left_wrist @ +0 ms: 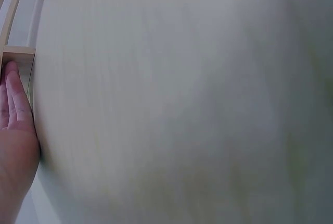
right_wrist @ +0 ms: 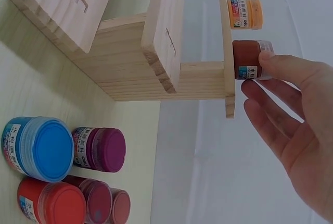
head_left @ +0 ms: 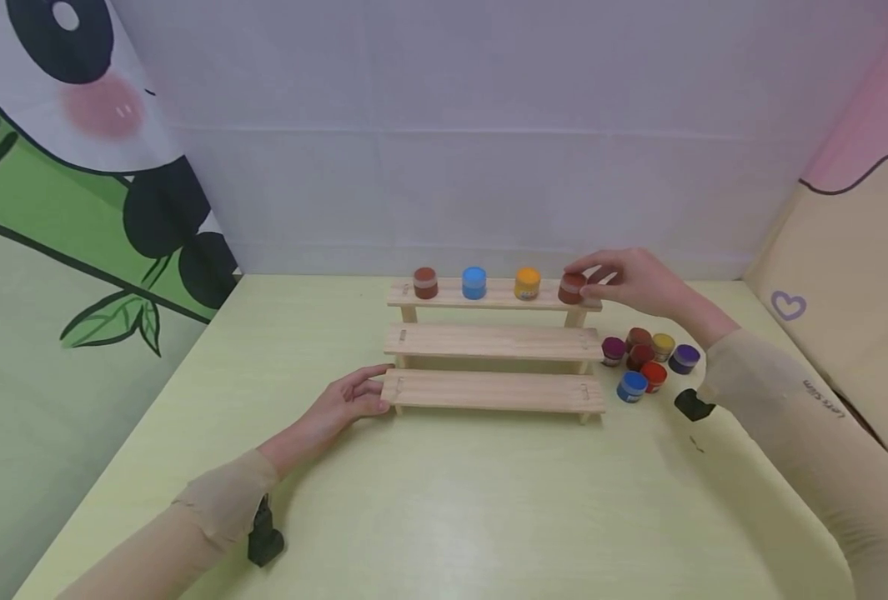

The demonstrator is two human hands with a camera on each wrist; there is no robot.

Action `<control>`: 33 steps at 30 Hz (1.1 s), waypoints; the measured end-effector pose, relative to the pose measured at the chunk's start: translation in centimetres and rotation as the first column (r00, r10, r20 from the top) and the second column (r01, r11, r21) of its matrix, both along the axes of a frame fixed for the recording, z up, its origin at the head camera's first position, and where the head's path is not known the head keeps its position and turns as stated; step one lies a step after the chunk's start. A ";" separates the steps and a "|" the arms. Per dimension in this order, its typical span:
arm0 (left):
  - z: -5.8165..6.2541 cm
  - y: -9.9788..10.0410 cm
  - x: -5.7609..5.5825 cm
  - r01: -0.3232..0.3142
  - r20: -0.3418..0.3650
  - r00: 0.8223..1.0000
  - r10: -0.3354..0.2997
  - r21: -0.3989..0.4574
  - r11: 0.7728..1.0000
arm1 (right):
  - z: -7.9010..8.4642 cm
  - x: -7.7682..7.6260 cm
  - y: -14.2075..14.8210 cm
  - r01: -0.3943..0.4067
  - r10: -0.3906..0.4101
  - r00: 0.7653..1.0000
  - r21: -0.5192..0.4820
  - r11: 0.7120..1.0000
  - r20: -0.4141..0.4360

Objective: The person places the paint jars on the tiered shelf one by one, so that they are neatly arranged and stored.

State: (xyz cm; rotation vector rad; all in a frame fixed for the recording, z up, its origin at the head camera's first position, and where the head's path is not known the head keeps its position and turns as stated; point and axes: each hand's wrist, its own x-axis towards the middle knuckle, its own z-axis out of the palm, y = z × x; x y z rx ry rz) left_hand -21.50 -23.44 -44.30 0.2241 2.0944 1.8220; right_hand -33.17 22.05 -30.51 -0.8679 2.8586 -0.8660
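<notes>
Head view: R hand [head_left: 627, 282] pinches a brown jar [head_left: 570, 289] btwn thumb & fingers, at the R end of the top shelf [head_left: 449, 292]; R wrist cam shows its base against the wood. L hand [head_left: 344, 400], fingers roughly straight, touches the L end of the btm shelf [head_left: 489, 392], prob. steadying it. Step in hand looks like setting the jar in line w/ the yellow jar [head_left: 527, 284], blue jar [head_left: 474, 283] & far-L brown jar [head_left: 425, 283]. Next move prob. calls for a clean release w/o nudging. Loose jars [head_left: 633, 386] sit on the table [head_left: 489, 508], R of the btm shelf.
</notes>
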 end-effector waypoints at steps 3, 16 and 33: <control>0.0 0.0 0.0 0.001 -0.001 1.000 -0.001 -0.003 1.000 | 0.0 0.0 0.0 0.004 -0.004 1.000 0.004 1.000 -0.004; 0.0 0.0 0.0 -0.001 0.001 1.000 0.001 0.000 1.000 | -0.2 0.1 0.0 -0.014 0.014 0.999 -0.003 1.000 -0.029; 0.0 0.0 0.2 0.002 -0.017 1.000 -0.002 0.010 1.000 | 0.1 0.4 1.1 -0.057 0.056 0.994 -0.011 0.998 -0.097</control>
